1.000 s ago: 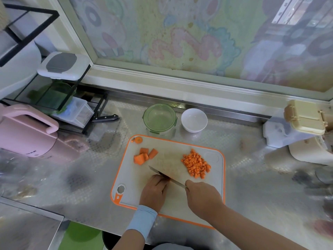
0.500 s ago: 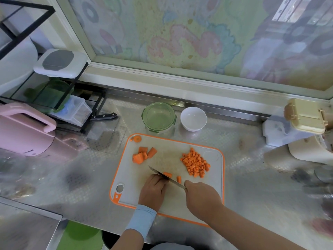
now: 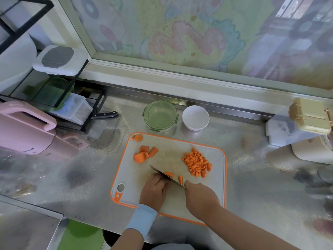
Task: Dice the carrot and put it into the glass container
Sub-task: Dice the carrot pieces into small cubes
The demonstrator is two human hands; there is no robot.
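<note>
Head view: right hand [image 3: 200, 197] clenched on steel kitchen knife [image 3: 165, 175], blade angled across orange carrot strips [image 3: 169, 174] on white orange-rimmed cutting board [image 3: 171, 159]. Left hand [image 3: 153, 190] knuckles-up against blade, fingers curled; whether it holds carrot, can't tell. Diced carrot pile [image 3: 196, 164] on the board's right side. Round green-rimmed glass container [image 3: 160, 114] just behind board. Pink appliance [image 3: 23, 130] print unreadable.

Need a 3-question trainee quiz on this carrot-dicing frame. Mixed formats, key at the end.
1. True or false: the container already holds carrot dice.
2. Which hand holds the knife? A) left hand B) right hand C) neither
3. Fill in: as the camera sees it, the dice pile lies on the ___ half of the board.
Key: 1 false; 2 B; 3 right.
</note>
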